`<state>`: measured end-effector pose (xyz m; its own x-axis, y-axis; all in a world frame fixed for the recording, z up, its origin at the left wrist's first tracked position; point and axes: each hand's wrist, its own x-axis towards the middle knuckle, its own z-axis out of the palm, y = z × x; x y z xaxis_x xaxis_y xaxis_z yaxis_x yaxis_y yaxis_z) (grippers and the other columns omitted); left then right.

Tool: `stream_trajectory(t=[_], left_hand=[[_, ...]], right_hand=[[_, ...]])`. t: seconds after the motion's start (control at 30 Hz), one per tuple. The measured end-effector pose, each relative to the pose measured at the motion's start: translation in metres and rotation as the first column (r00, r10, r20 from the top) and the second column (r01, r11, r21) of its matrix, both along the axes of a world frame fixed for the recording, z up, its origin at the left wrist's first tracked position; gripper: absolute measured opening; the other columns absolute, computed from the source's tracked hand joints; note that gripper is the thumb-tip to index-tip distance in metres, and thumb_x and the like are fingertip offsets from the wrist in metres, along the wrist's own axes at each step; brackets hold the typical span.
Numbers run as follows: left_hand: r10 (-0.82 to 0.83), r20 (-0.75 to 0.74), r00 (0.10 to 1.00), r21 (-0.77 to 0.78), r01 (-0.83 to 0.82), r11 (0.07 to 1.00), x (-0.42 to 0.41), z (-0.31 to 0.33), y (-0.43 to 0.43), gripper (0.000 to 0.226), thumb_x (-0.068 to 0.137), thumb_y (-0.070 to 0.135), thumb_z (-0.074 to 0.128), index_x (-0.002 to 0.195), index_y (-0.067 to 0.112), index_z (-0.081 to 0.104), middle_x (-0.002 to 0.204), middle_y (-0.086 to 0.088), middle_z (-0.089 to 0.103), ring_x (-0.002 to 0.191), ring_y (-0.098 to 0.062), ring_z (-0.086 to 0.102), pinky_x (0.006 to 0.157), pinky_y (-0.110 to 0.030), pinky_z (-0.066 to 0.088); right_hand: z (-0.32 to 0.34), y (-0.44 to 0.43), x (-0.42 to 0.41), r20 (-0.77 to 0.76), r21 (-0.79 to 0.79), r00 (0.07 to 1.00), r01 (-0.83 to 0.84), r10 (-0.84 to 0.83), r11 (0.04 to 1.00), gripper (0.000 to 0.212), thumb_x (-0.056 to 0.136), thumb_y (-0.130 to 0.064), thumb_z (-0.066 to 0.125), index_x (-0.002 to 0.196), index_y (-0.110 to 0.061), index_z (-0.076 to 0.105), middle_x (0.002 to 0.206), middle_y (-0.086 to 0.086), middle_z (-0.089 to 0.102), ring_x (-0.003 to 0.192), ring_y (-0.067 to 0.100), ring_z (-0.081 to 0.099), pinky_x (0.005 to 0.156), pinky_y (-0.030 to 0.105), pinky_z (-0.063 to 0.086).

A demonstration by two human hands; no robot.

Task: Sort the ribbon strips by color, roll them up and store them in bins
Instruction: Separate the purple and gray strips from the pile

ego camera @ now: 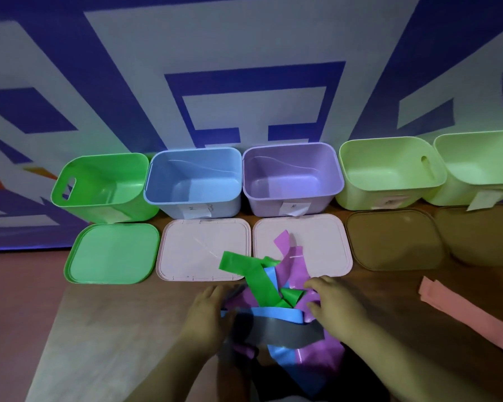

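Ribbon strips (273, 303) in green, blue, purple and grey lie tangled in one heap at the near middle of the surface (122, 329), directly between a person's two hands. A grey strip (285, 332) crosses the near side of the heap, its long axis running left to right. One end lies under the left hand (209, 317) and the other reaches toward the right hand (336, 310). The left hand is the nearer to it, though it cannot be told whether its thumb pinches the strip or only rests on it. The right hand sits at the heap's right edge, fingers spread and loosely bent over the purple strips (295, 268), grasping nothing. A green strip (244, 266) and the far ends of the purple ones spill onto two pink lids (192, 250). Well to the right, a stack of pink strips (462, 317) lies apart from the heap.

Beyond the lids, five bins stand in a row against the wall: a green bin (99, 181), a blue bin (192, 169), a purple bin (291, 169) and two pale green bins (389, 169). No ribbon shows in them. Sorting appears barely begun, and nothing is rolled. The grey strip looks the likeliest to be drawn out next, sideways toward the left.
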<state>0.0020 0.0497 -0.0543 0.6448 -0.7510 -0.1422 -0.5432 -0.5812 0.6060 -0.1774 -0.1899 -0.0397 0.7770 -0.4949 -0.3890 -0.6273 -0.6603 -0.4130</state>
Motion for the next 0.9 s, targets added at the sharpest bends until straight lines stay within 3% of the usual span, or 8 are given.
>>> stream_trajectory(t=[0.17,0.3,0.37,0.47,0.57,0.63,0.73,0.9], left_hand=[[-0.036,0.005,0.999,-0.032,0.036,0.999,-0.008,-0.003,-0.022,0.048,0.079,0.047,0.056,0.124,0.029,0.060,0.117,0.010,0.061,0.106,-0.014,0.058,0.093,-0.030,0.048],[-0.033,0.061,0.998,-0.062,0.036,0.997,-0.023,0.004,-0.041,0.043,0.081,0.048,0.057,0.117,0.025,0.062,0.109,0.006,0.063,0.098,-0.019,0.060,0.086,-0.035,0.051],[-0.074,0.027,0.997,-0.090,0.076,0.993,-0.031,0.012,-0.049,0.040,0.084,0.046,0.060,0.120,0.029,0.061,0.111,0.010,0.062,0.101,-0.012,0.057,0.089,-0.030,0.049],[-0.143,-0.184,0.972,-0.152,0.116,0.982,-0.047,0.030,-0.063,0.039,0.091,0.039,0.063,0.129,0.036,0.057,0.124,0.019,0.059,0.115,0.002,0.051,0.099,-0.015,0.039],[-0.181,-0.487,0.854,-0.203,0.090,0.975,-0.058,0.044,-0.078,0.033,0.094,0.031,0.062,0.127,0.036,0.061,0.126,0.020,0.061,0.119,0.003,0.053,0.103,-0.015,0.039],[-0.225,-0.639,0.735,-0.260,0.069,0.963,-0.062,0.051,-0.085,0.024,0.096,0.025,0.062,0.118,0.021,0.069,0.121,0.005,0.067,0.116,-0.009,0.060,0.105,-0.028,0.044],[-0.264,-0.753,0.603,-0.310,0.030,0.950,-0.070,0.054,-0.090,0.026,0.092,0.021,0.064,0.107,0.000,0.068,0.110,-0.017,0.069,0.102,-0.020,0.061,0.098,-0.038,0.047],[-0.282,-0.831,0.479,-0.337,-0.031,0.941,-0.089,0.058,-0.098,0.030,0.080,0.009,0.074,0.100,-0.005,0.057,0.094,-0.013,0.057,0.092,-0.023,0.053,0.086,-0.040,0.047]], right_hand=[[0.012,-0.009,0.000,0.033,0.146,0.999,0.021,-0.026,0.989,0.029,0.085,-0.015,0.064,0.111,-0.028,0.065,0.092,-0.011,0.066,0.073,0.000,0.053,0.072,0.021,0.044],[0.036,-0.009,-0.004,0.143,0.277,0.988,0.014,-0.055,0.961,0.025,0.088,-0.009,0.065,0.106,-0.026,0.068,0.083,-0.007,0.068,0.063,-0.004,0.056,0.061,0.007,0.039],[0.049,-0.009,-0.004,0.181,0.369,0.979,0.023,-0.096,0.929,0.024,0.088,-0.006,0.066,0.107,-0.022,0.069,0.083,-0.005,0.067,0.060,-0.003,0.056,0.060,0.006,0.040],[0.065,-0.008,-0.003,0.230,0.491,0.960,0.025,-0.158,0.871,0.029,0.086,-0.005,0.069,0.101,-0.030,0.071,0.082,-0.009,0.068,0.057,-0.002,0.054,0.061,0.010,0.043],[0.074,-0.011,-0.005,0.276,0.593,0.934,0.020,-0.226,0.805,0.033,0.083,-0.002,0.071,0.096,-0.033,0.072,0.085,-0.001,0.070,0.061,0.004,0.053,0.065,0.018,0.048],[0.079,-0.016,-0.009,0.287,0.606,0.927,0.020,-0.242,0.795,0.033,0.082,-0.007,0.073,0.097,-0.037,0.072,0.087,-0.001,0.070,0.066,0.006,0.054,0.068,0.024,0.050],[0.086,-0.025,-0.017,0.296,0.605,0.918,0.034,-0.265,0.796,0.030,0.079,-0.015,0.074,0.098,-0.038,0.071,0.088,-0.004,0.070,0.072,0.009,0.057,0.075,0.031,0.053],[0.101,-0.036,-0.028,0.376,0.587,0.880,0.016,-0.289,0.810,0.033,0.080,-0.004,0.074,0.097,-0.032,0.073,0.082,0.002,0.068,0.068,0.011,0.054,0.068,0.023,0.050]])
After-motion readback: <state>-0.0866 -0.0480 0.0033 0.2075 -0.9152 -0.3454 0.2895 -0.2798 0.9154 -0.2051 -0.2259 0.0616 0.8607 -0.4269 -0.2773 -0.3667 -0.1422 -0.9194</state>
